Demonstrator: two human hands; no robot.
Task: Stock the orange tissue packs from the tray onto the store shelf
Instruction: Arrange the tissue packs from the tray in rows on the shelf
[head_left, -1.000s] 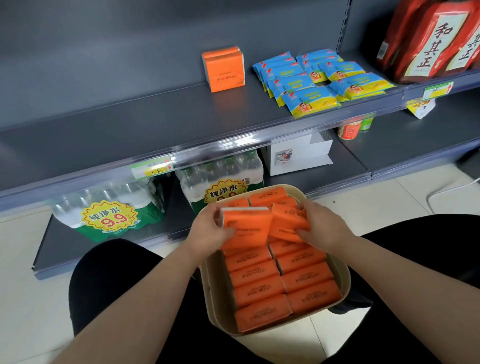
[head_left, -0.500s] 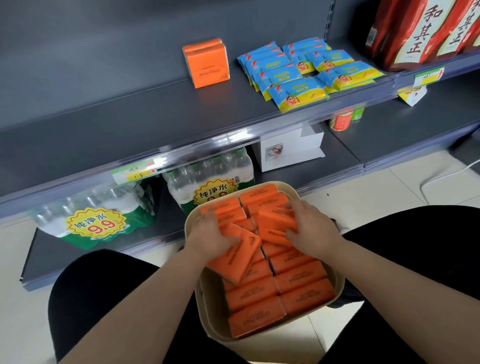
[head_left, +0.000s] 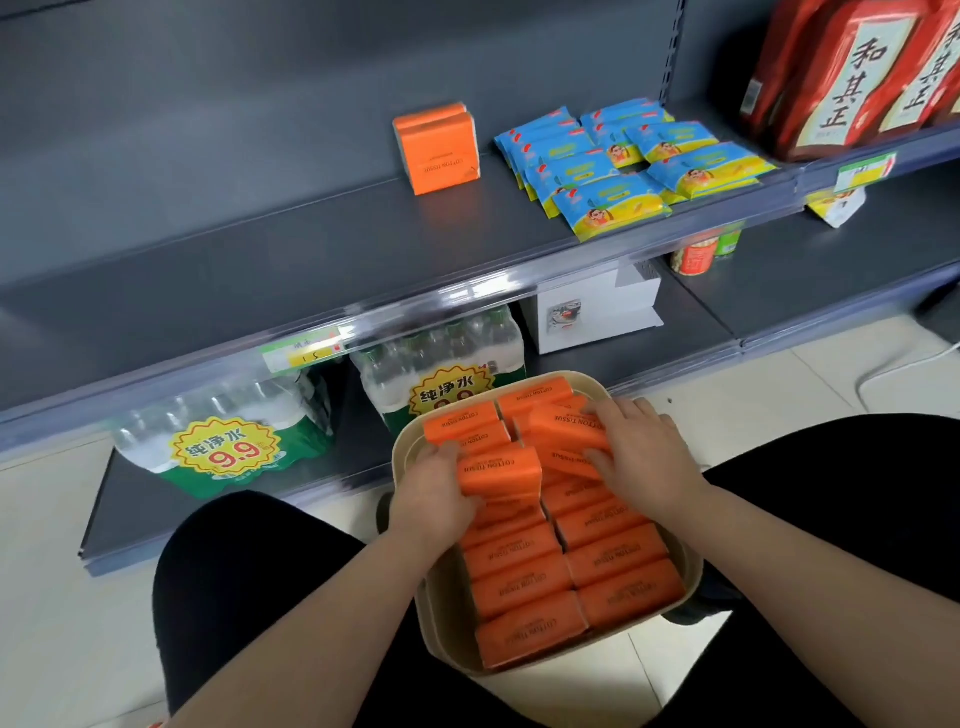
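Observation:
A beige tray (head_left: 447, 629) sits between my knees, filled with several orange tissue packs (head_left: 613, 566) in two rows. My left hand (head_left: 434, 493) grips one orange pack (head_left: 498, 470) at the tray's left side, lifted slightly above the others. My right hand (head_left: 641, 449) holds tilted orange packs (head_left: 563, 423) at the tray's far right. A small stack of orange packs (head_left: 441, 150) stands on the grey middle shelf (head_left: 234, 270), near its back.
Blue and yellow snack packets (head_left: 613, 161) lie right of the orange stack. Red bags (head_left: 852, 73) fill the upper right. Bottled water packs (head_left: 223, 431) and a white box (head_left: 597, 312) stand on the bottom shelf. My black-clothed knees flank the tray.
My left hand has turned its pack from tilted to nearly level and pulled it up in the tray. My right hand has shifted its packs slightly. The camera has dropped closer.

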